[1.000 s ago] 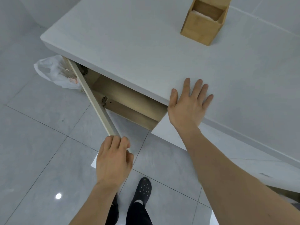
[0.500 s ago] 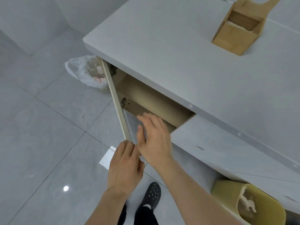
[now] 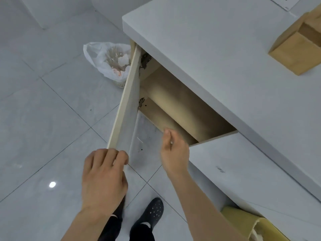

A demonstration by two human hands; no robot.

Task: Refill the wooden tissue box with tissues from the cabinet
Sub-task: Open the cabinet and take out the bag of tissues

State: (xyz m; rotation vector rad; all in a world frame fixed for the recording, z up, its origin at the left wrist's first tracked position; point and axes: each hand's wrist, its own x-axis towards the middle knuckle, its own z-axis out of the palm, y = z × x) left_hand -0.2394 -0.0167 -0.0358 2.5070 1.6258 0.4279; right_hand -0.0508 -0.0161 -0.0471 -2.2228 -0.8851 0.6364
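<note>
- The left hand (image 3: 104, 178) grips the near edge of the door (image 3: 127, 108). Its fingers (image 3: 119, 154) are curled tight on that edge, so the door stands wide open and out of the way.
- The right hand (image 3: 174, 153) is free and holds nothing. Its fingers are loosely bent, a little apart, just in front of the open cabinet (image 3: 177, 108). I think it is about to go in for the tissues.
- No tissues show inside the cabinet. Only bare wood shows, and the deeper part is hidden under the counter (image 3: 217, 54).
- The box (image 3: 295, 51) sits on the counter at the far right, well apart from both hands. Its top is open, so it looks ready to be filled.
- A bin (image 3: 111, 61) with a white bag stands on the floor, far left of the door.
</note>
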